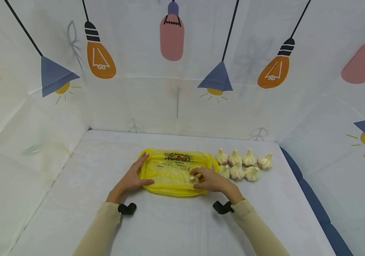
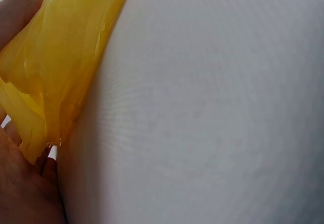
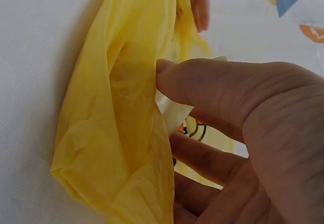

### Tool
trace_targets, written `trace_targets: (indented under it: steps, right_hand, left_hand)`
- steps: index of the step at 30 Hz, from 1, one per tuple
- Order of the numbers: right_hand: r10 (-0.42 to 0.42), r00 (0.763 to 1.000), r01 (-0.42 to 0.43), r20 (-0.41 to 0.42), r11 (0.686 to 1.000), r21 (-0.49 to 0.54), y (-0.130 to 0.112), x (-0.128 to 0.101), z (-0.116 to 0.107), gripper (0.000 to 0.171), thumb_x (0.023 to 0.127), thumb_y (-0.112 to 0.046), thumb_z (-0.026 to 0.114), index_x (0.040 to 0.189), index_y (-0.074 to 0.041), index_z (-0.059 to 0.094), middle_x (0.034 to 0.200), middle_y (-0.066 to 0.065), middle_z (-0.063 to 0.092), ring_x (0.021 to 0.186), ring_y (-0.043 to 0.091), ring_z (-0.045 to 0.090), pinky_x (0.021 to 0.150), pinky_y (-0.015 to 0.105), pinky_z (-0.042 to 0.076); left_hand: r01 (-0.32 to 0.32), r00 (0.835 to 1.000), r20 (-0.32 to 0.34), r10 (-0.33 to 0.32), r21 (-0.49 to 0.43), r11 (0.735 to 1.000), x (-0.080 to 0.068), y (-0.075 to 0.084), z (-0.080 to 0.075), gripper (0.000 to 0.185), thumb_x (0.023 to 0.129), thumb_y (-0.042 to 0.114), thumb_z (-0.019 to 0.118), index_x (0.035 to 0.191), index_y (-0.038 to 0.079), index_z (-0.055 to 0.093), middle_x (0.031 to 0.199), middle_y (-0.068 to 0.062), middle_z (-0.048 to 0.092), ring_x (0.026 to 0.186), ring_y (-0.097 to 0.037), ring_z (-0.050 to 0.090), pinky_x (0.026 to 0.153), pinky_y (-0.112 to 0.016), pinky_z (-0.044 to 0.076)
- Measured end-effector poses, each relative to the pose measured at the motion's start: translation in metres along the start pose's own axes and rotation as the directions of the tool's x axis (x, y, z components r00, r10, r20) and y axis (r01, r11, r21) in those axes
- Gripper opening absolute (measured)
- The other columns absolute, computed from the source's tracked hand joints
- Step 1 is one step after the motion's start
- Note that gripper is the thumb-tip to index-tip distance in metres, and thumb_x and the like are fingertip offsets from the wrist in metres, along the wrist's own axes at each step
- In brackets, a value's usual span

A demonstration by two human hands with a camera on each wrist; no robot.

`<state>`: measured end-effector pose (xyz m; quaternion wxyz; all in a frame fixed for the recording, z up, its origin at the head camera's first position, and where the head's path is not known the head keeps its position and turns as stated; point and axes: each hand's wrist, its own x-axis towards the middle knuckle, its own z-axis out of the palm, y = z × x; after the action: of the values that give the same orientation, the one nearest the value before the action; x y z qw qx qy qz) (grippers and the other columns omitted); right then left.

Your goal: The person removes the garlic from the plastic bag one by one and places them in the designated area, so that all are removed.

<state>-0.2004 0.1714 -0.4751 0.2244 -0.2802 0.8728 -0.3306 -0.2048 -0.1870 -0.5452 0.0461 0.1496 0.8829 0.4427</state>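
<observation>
A yellow plastic bag [image 1: 166,170] with dark and red print lies flat on the white table. My left hand [image 1: 135,176] holds its left end, thumb over the near side and fingers at the far side. The left wrist view shows the yellow film [image 2: 76,46] between thumb and fingers. At the bag's right part, my right hand [image 1: 211,179] grips a pale garlic bulb [image 1: 192,179] between thumb and curled fingers. In the right wrist view the garlic bulb [image 3: 173,111] is partly hidden behind the thumb and the bag's folds [image 3: 126,87].
Several garlic bulbs [image 1: 237,171] stand in two rows just right of the bag, one of them partly behind it. The white table [image 1: 176,227] meets a cloth wall [image 1: 176,99] printed with lamps at the back. A dark blue edge [image 1: 313,199] runs along the right side.
</observation>
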Motion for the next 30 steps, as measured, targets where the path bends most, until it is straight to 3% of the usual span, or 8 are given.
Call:
trace_targets:
  steps: [18,30]
  right_hand:
    - [0.016,1.000,-0.016,-0.025,1.000,0.012,0.000,0.006,0.004,0.045,0.093,-0.028,0.064,0.132,-0.008,0.055,0.129,0.008,0.059,0.104,0.019,0.061,0.085,0.036,0.053]
    - [-0.005,0.993,0.005,-0.121,1.000,-0.002,0.002,0.012,0.007,0.036,0.089,-0.024,0.066,0.123,-0.014,0.061,0.124,0.003,0.062,0.102,0.021,0.062,0.083,0.036,0.053]
  left_hand:
    - [-0.006,1.000,-0.005,0.006,-0.008,1.000,-0.001,0.000,0.000,0.108,0.072,0.044,0.082,0.156,0.025,0.017,0.164,-0.002,0.004,0.149,-0.036,0.008,0.115,-0.063,0.012]
    - [-0.006,1.000,-0.012,0.006,-0.010,1.000,-0.001,-0.001,0.000,0.107,0.072,0.046,0.082,0.156,0.026,0.018,0.164,0.000,0.005,0.149,-0.035,0.009,0.115,-0.062,0.013]
